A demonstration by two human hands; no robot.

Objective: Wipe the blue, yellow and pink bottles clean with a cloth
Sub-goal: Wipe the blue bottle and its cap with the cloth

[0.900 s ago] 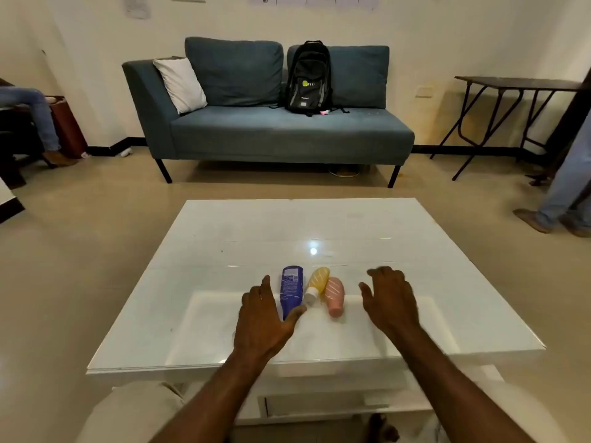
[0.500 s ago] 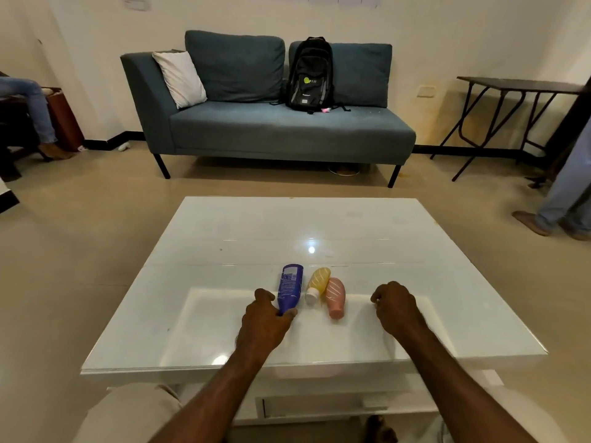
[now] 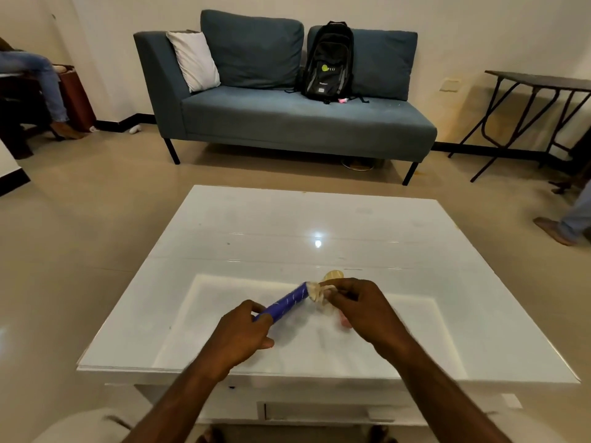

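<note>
My left hand [image 3: 241, 335] grips the near end of the blue bottle [image 3: 286, 303], which is lifted and tilted up to the right above the white table [image 3: 256, 225]. My right hand [image 3: 361, 310] pinches a small pale cloth [image 3: 316, 292] against the bottle's far end. Behind that hand, only the top of the yellow bottle [image 3: 333, 275] shows on the table. A sliver of the pink bottle [image 3: 345, 321] peeks out under my right hand; the rest is hidden.
A blue sofa [image 3: 287, 116] with a white cushion and a black backpack [image 3: 329, 62] stands beyond the table. A dark folding table [image 3: 540, 100] is at the right wall. A person's legs [image 3: 572, 219] are at the right edge, another seated person at the left.
My left hand has closed on the blue bottle and lifted it off the table. My right hand has moved left and now holds the cloth to its far end.
</note>
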